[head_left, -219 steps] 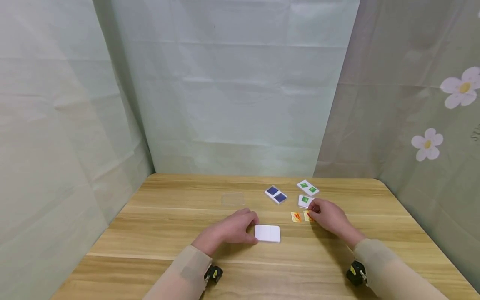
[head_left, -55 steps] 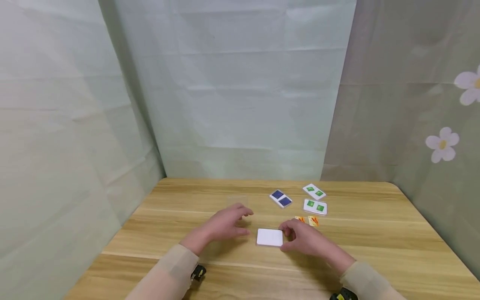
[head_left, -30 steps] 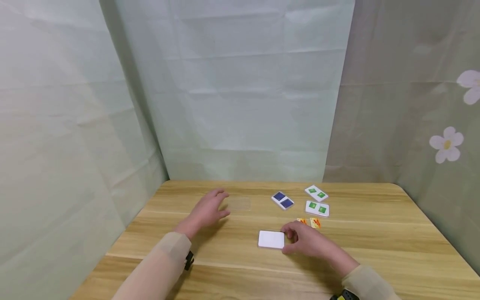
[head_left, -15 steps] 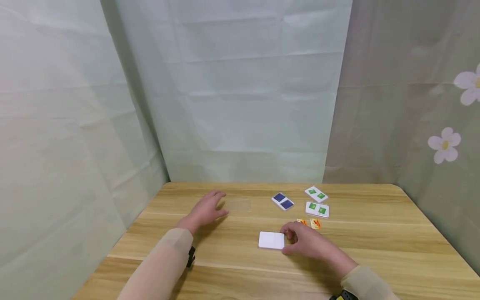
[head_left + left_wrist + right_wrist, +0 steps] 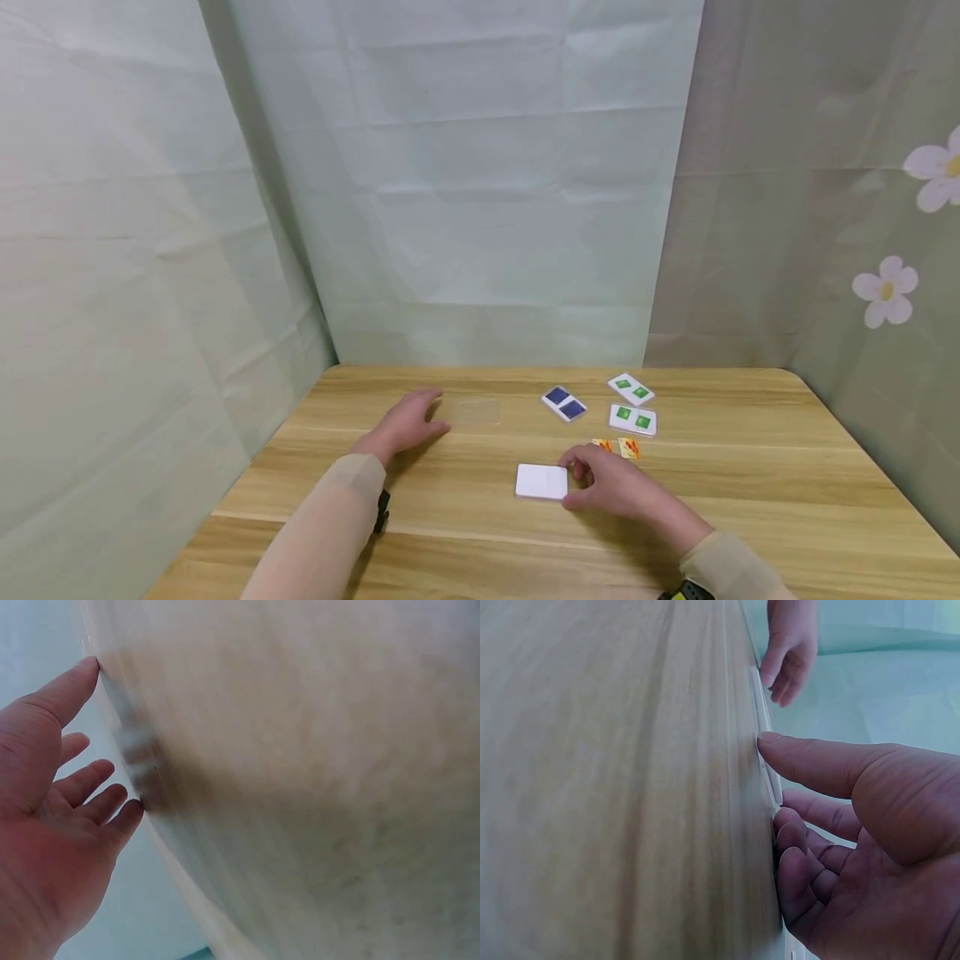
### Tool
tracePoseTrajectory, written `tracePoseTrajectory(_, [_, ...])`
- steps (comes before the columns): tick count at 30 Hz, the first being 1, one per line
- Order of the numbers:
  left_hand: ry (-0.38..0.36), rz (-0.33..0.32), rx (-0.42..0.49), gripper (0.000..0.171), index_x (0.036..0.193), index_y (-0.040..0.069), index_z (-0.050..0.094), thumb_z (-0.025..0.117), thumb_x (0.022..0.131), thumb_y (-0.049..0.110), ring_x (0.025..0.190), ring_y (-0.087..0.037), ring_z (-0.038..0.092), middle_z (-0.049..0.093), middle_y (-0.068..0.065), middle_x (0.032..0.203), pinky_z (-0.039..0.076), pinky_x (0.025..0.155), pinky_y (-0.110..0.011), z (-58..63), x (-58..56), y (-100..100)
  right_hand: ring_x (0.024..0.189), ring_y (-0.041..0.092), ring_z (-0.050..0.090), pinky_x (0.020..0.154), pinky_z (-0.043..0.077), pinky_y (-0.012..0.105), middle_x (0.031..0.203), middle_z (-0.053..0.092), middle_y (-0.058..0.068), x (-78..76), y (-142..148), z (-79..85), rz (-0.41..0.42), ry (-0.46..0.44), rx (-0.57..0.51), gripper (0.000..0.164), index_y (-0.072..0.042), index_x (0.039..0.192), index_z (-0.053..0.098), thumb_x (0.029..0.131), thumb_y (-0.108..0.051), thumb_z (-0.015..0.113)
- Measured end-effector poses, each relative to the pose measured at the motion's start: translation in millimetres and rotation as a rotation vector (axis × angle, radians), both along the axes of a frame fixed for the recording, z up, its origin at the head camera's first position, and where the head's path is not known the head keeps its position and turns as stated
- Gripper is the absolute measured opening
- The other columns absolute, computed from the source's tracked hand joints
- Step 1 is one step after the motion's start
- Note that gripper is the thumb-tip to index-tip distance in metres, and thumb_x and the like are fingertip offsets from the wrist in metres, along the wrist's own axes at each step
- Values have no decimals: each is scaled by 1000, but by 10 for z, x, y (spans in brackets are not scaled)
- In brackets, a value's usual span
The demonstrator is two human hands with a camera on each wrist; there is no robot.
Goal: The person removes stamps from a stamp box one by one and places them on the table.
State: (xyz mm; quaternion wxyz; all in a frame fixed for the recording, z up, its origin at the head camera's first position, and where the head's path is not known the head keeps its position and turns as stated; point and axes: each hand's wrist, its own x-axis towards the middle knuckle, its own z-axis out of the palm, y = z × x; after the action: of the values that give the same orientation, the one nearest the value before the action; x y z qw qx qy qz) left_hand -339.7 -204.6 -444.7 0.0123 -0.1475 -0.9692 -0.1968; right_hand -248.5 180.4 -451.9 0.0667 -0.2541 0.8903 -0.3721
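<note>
A flat white card in a clear-edged case [image 5: 542,482] lies on the wooden table in front of me. My right hand [image 5: 611,485] holds its right end, thumb at the near corner and curled fingers at the far one; the right wrist view shows the thumb [image 5: 802,754] against the thin edge. Farther back on the left, my left hand [image 5: 405,423] rests low at the table with loosely bent fingers. Just right of its fingertips lies a clear, see-through plastic rectangle [image 5: 477,411]. In the left wrist view the thumb and fingers [image 5: 86,784] reach the tabletop with nothing between them.
Behind my right hand lie two small orange-and-yellow squares [image 5: 629,448], one partly covered by it. Beyond are two white cases with green squares [image 5: 633,420] and one with dark blue squares [image 5: 564,403]. Fabric curtains [image 5: 487,208] enclose the table's back and sides.
My right hand has gone from the orange squares to the white card's right end. My left hand has left the card's other side and moved back and left, beside the clear rectangle.
</note>
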Motion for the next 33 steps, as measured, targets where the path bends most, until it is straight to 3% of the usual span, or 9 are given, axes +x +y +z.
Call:
tracePoseTrajectory(11, [-12,-3,11,71,163,-3,47,79,105,24,150,-48,48,53,-27,161,39,122,-63,-33,-49,5,88,20,53,73,45,32,97,58,1,4,-12,14,-26,-17,19,42,-9,118,72,86,-16,97])
tracePoseTrajectory(18, [-31,-65,45,67,163,-3,47,76,106,19,152,-47,45,50,-26,165,37,124,-62,-26,-54,31,88,19,53,73,43,33,97,59,1,1,-20,17,-42,-26,34,42,-10,119,72,86,-17,97])
tracePoseTrajectory(25, [-67,-76,116,74,164,-2,46,80,105,24,154,-46,44,49,-24,166,35,126,-61,-10,-43,121,88,20,53,73,43,33,97,59,1,-2,-24,23,-45,-32,33,42,-10,119,72,86,-16,97])
tracePoseTrajectory(33, [-66,-81,116,75,165,-1,45,80,104,25,154,-43,44,49,-22,166,36,126,-59,-21,-75,229,88,20,53,74,43,34,97,59,0,-7,-26,8,-46,-28,29,43,-10,119,73,85,-16,97])
